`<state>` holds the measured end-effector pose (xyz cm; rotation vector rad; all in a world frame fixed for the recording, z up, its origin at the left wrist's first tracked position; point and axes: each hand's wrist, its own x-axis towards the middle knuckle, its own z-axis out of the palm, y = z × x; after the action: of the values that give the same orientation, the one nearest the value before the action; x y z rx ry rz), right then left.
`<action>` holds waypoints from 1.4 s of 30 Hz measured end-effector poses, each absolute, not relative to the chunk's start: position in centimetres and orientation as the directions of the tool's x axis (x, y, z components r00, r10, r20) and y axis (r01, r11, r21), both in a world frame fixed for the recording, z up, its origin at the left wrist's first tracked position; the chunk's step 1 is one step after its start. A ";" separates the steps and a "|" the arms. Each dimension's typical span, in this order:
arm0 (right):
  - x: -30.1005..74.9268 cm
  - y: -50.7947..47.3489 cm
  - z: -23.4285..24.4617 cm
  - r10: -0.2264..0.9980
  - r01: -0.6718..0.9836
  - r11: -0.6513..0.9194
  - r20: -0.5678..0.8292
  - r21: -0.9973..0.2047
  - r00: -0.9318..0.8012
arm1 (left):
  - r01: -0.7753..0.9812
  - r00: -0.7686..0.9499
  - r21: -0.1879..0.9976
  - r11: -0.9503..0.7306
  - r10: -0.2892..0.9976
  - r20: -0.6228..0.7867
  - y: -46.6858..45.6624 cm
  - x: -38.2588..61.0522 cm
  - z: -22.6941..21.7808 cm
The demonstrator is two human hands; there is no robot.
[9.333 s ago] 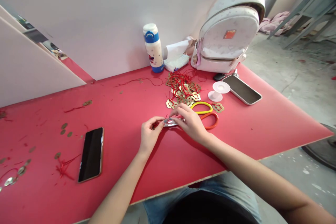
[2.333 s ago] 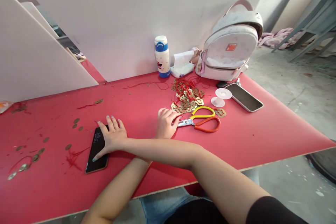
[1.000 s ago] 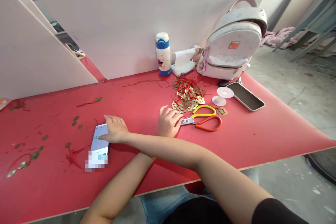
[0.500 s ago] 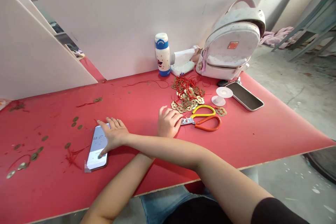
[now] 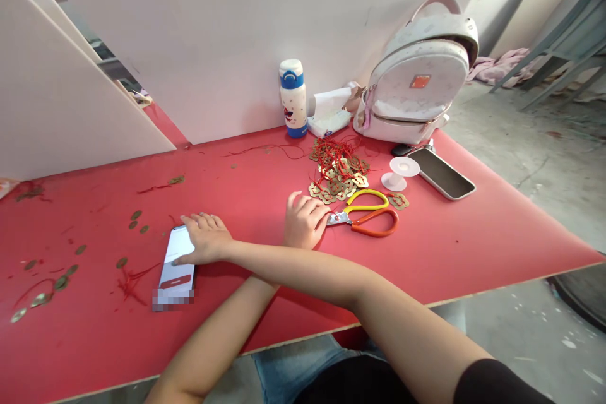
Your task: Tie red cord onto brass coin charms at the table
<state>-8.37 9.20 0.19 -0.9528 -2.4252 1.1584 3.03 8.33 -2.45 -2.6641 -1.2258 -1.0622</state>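
Note:
My arms are crossed over the red table [image 5: 473, 246]. My right hand [image 5: 204, 240] reaches left, its fingers stretched flat over the top of a phone [image 5: 176, 268] whose screen is lit white with a red bar. My left hand [image 5: 305, 221] rests at the table's middle with its fingers curled down; whatever is under them is hidden. Its fingertips lie beside the blade tip of scissors [image 5: 364, 218] with yellow and orange handles. Just beyond is a pile of brass coins tied with red cord [image 5: 338, 170].
A white backpack [image 5: 416, 82], a blue-capped bottle [image 5: 292, 98] and a tissue pack [image 5: 329, 117] stand against the white partition. A second phone [image 5: 442, 173] and a white spool [image 5: 400, 172] lie at the right. Loose coins [image 5: 137, 221] and red thread scraps [image 5: 130, 281] lie at the left.
My right hand crossed from the scissors to the phone and touched it; the dark screen lit up and now shows a white page with a red bar. My left hand stays put.

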 end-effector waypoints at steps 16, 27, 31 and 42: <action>-7.7 12.6 0.9 0.797 0.564 0.376 -0.054 -0.735 -0.601 | 0.678 0.416 0.289 -0.676 0.677 0.608 8.9 2.9 -3.0; -8.2 12.8 0.2 0.824 0.572 0.405 0.013 -0.713 -0.566 | 0.671 0.380 0.358 -0.650 0.715 0.586 9.0 2.8 -3.0; -8.2 12.9 0.3 0.840 0.589 0.395 0.017 -0.705 -0.543 | 0.667 0.347 0.400 -0.629 0.737 0.580 9.2 2.7 -3.2; -8.2 13.1 0.2 0.793 0.553 0.427 0.002 -0.715 -0.610 | 0.673 0.391 0.360 -0.646 0.724 0.568 9.0 2.8 -3.0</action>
<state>-8.16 13.09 0.15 -1.1544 -2.3465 0.9868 2.82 9.04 -3.04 -2.6789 -1.3473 -1.1535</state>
